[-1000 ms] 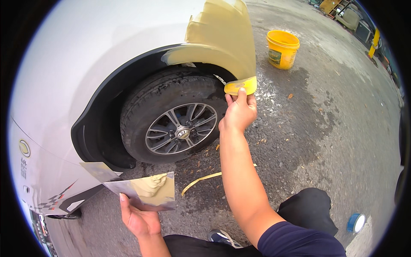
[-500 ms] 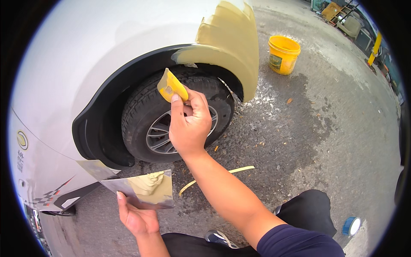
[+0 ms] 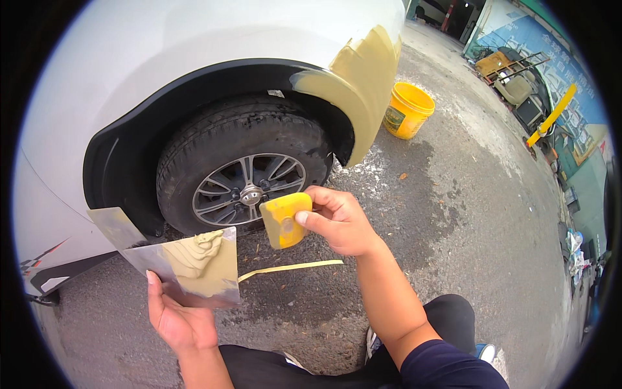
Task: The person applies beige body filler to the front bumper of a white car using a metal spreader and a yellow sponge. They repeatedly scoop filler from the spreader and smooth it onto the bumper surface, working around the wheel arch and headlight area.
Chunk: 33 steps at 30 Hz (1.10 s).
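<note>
In my right hand (image 3: 340, 220) is a yellow plastic spreader (image 3: 288, 220), pinched between thumb and fingers, its left edge coated in putty. It is in front of the wheel, to the right of the mixing plate and apart from it. My left hand (image 3: 184, 321) grips a flat metal mixing plate (image 3: 223, 285) from below, with a mound of beige body filler (image 3: 194, 256) on it. A second flat blade (image 3: 116, 227) juts out past the plate's far left corner. Beige filler (image 3: 363, 65) covers the white car's fender (image 3: 214, 32) above and right of the wheel arch.
The tyre (image 3: 181, 155) and its alloy rim stand close beyond my hands. A yellow bucket (image 3: 411, 110) is on the ground off the fender. A strip of yellowish tape (image 3: 291, 266) lies on the asphalt. Discarded items, including a seat (image 3: 515, 89), are heaped at the far right.
My right hand has drawn the spreader down and toward me, away from the wheel arch, and turned it more upright. The view has shifted, showing more background at right.
</note>
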Motion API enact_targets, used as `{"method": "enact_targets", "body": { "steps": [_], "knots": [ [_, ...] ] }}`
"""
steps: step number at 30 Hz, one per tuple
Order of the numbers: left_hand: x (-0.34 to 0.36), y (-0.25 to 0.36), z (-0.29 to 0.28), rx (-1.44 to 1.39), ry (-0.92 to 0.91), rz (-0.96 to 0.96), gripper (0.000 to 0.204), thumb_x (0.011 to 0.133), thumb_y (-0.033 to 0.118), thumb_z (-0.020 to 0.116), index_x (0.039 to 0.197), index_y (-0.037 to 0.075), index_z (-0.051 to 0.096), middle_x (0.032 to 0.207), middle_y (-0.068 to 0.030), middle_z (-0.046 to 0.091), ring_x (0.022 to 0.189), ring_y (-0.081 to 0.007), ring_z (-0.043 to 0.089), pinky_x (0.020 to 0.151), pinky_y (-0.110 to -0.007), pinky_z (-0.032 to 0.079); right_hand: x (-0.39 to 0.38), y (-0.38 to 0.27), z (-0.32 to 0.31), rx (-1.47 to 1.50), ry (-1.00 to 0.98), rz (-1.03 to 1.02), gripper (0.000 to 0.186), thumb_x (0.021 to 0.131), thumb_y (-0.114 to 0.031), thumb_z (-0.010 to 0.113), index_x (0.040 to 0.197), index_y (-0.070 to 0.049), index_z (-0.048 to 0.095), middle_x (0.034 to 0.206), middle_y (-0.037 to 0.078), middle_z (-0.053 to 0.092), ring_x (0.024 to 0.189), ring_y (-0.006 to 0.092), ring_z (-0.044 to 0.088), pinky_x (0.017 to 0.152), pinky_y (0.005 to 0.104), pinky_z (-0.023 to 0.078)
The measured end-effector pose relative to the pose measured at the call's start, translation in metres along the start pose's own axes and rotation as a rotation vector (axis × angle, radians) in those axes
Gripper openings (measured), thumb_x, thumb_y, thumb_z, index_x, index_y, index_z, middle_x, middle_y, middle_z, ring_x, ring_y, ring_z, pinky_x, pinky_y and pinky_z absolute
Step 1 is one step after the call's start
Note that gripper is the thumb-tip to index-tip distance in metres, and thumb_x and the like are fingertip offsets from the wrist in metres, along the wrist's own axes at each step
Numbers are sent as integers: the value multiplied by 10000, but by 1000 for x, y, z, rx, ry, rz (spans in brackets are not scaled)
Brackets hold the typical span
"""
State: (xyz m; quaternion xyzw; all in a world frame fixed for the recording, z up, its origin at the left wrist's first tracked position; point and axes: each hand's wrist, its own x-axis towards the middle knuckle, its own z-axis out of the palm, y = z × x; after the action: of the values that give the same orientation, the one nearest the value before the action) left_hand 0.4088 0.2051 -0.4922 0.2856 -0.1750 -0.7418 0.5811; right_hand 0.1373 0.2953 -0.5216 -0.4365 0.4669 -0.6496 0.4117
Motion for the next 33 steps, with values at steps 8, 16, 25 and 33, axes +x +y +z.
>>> {"method": "enact_targets", "body": {
  "steps": [8,16,25,33],
  "knots": [
    [-8,-4,-1,-65,30,-168,466,1006,265,614,1369,-3,497,1361,-106,569,1272,-260,536,1101,-439,410,6,-20,-43,-959,877,-293,141,879,-101,742,962,-8,676,796,31,638,683,84,594,636,243,487],
    [5,-7,-12,-59,-40,-364,450,998,270,620,1360,22,517,1368,-78,567,1270,-233,534,1089,-426,411,48,-66,-41,-1728,556,-896,217,722,-16,811,889,-50,678,764,78,622,650,242,630,579,335,502],
    [18,-9,-25,-106,-118,-463,350,991,254,620,1275,55,570,1277,-55,622,1222,-219,564,1062,-419,424,64,-76,-29,-1955,527,-877,154,768,-27,797,847,-32,665,755,82,640,598,194,633,547,303,506],
    [20,-1,-21,-132,-119,-486,291,989,255,622,1207,65,593,1246,-47,628,1196,-211,572,1051,-414,426,69,-76,-19,-2059,526,-819,157,744,-61,793,824,-61,657,729,62,596,591,229,603,533,339,473]
  ]
}}
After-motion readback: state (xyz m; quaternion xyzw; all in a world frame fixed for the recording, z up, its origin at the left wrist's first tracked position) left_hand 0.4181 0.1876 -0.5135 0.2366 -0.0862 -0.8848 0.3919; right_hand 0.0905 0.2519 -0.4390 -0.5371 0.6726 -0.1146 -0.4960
